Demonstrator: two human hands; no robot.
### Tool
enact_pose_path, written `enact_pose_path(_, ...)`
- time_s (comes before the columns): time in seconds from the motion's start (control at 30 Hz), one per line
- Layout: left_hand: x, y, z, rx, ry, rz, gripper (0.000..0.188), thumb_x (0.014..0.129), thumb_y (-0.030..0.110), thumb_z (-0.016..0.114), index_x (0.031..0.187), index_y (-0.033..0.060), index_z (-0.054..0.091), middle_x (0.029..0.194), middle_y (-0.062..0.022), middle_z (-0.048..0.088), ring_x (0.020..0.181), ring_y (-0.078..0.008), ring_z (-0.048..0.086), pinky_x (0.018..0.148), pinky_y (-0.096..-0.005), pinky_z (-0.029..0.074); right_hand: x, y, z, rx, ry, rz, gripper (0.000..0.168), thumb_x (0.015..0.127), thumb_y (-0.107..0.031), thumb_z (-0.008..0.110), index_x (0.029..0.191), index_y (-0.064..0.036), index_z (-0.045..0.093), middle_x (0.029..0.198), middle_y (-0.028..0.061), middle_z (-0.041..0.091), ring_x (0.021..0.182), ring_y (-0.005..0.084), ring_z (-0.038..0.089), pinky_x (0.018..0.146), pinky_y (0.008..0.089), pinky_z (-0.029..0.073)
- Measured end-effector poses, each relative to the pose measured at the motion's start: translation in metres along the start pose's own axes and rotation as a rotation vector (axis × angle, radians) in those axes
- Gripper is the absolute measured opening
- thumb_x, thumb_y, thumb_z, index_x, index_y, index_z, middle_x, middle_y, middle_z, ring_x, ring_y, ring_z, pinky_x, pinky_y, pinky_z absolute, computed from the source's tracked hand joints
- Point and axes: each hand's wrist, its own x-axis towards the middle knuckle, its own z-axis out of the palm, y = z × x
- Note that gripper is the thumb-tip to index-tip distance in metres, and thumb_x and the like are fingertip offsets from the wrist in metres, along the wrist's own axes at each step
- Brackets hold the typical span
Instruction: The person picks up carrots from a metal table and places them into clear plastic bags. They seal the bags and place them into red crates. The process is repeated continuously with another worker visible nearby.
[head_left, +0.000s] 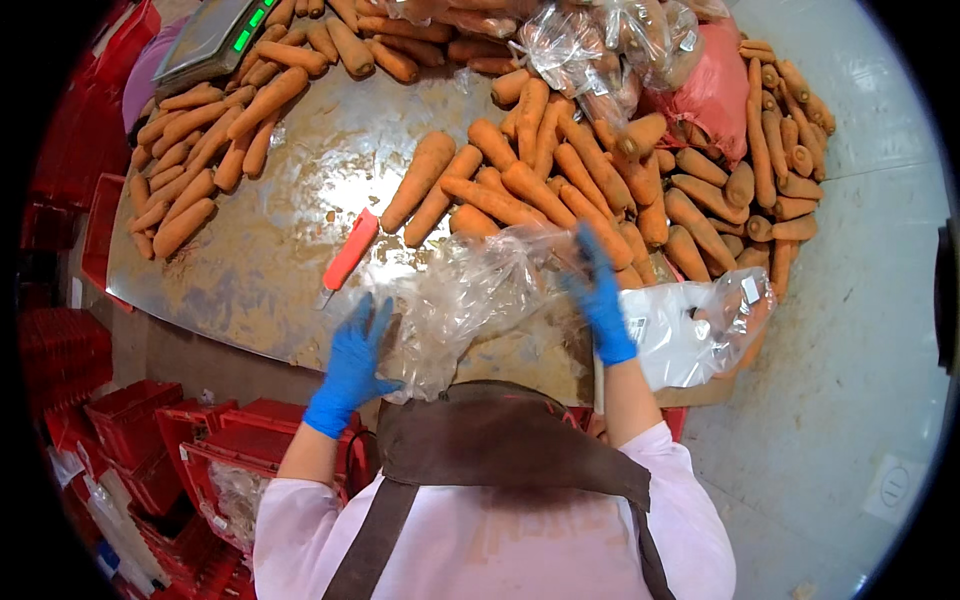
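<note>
My left hand (354, 360), in a blue glove, rests at the left edge of a crumpled clear plastic bag (450, 315), fingers spread. My right hand (600, 300), also gloved in blue and somewhat blurred, is at the bag's right end with its fingers apart. The bag lies flat on the dirty metal table (247, 300). Just beyond my left hand lies a knife with a red handle (351, 251), its short blade towards me. Loose carrots (525, 187) are heaped beyond the bag and to the right. A white and clear printed bag (675, 330) lies right of my right hand.
More carrots (195, 157) lie at the table's left. A scale with a lit green display (251, 26) stands at the back left. Bagged carrots (577, 56) and a red mesh sack (712, 90) are at the back right. Red plastic crates (135, 420) are stacked at lower left.
</note>
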Motion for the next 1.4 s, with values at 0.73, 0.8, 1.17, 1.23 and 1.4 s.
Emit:
enact_pose_path(0.73, 0.114, 0.047, 0.110, -1.457, -0.147, -0.294, 0.045, 0.084, 0.016, 0.057, 0.126, 0.0018, 0.045, 0.121, -0.0116, 0.052, 0.103, -0.0192, 0.052, 0.083, -0.0321, 0.048, -0.014, 0.053, 0.092, -0.560, -0.228, -0.497, 0.075, 0.063, -0.028, 0.076, 0.129, -0.011, 0.045, 0.126, 0.0170, 0.048, 0.118, 0.0352, 0.043, 0.102, 0.0434, 0.029)
enact_pose_path(0.8, 0.094, 0.046, 0.096, -1.506, -0.174, -0.147, 0.074, 0.078, 0.025, 0.069, 0.135, 0.0008, 0.030, 0.130, -0.0181, 0.041, 0.114, -0.0255, 0.046, 0.089, -0.0350, 0.045, -0.012, 0.048, 0.085, -0.553, -0.214, -0.433, 0.063, 0.066, -0.024, 0.073, 0.123, -0.009, 0.050, 0.117, 0.0152, 0.056, 0.108, 0.0336, 0.052, 0.098, 0.0424, 0.035)
enact_pose_path(1.17, 0.048, 0.025, 0.064, -0.349, 0.275, 0.177, 0.066, 0.071, 0.017, 0.065, 0.132, 0.0205, 0.040, 0.125, -0.0149, 0.048, 0.106, -0.0372, 0.052, 0.087, -0.0458, 0.043, -0.032, 0.048, 0.109, 0.899, -0.712, 0.498, 0.030, 0.082, -0.014, 0.054, 0.110, -0.005, 0.053, 0.105, 0.0074, 0.057, 0.094, 0.0198, 0.056, 0.088, 0.0339, 0.044)
enact_pose_path(1.23, 0.031, 0.019, 0.064, -0.294, 0.331, 0.116, 0.056, 0.074, 0.012, 0.061, 0.127, 0.0207, 0.046, 0.117, -0.0140, 0.053, 0.100, -0.0352, 0.055, 0.085, -0.0432, 0.045, -0.042, 0.037, 0.116, 0.700, -0.649, 0.510, 0.033, 0.087, -0.018, 0.051, 0.117, -0.005, 0.050, 0.111, 0.0089, 0.056, 0.100, 0.0215, 0.053, 0.093, 0.0351, 0.041)
enact_pose_path(1.4, -0.053, -0.031, 0.054, -0.771, 0.673, -0.346, 0.044, 0.074, 0.014, 0.062, 0.117, 0.0098, 0.055, 0.108, -0.0155, 0.061, 0.098, -0.0257, 0.060, 0.084, -0.0360, 0.046, -0.042, 0.005, 0.140, 0.491, -0.623, 0.380, 0.033, 0.092, -0.020, 0.046, 0.119, -0.003, 0.050, 0.107, 0.0091, 0.058, 0.094, 0.0188, 0.055, 0.087, 0.0302, 0.043)
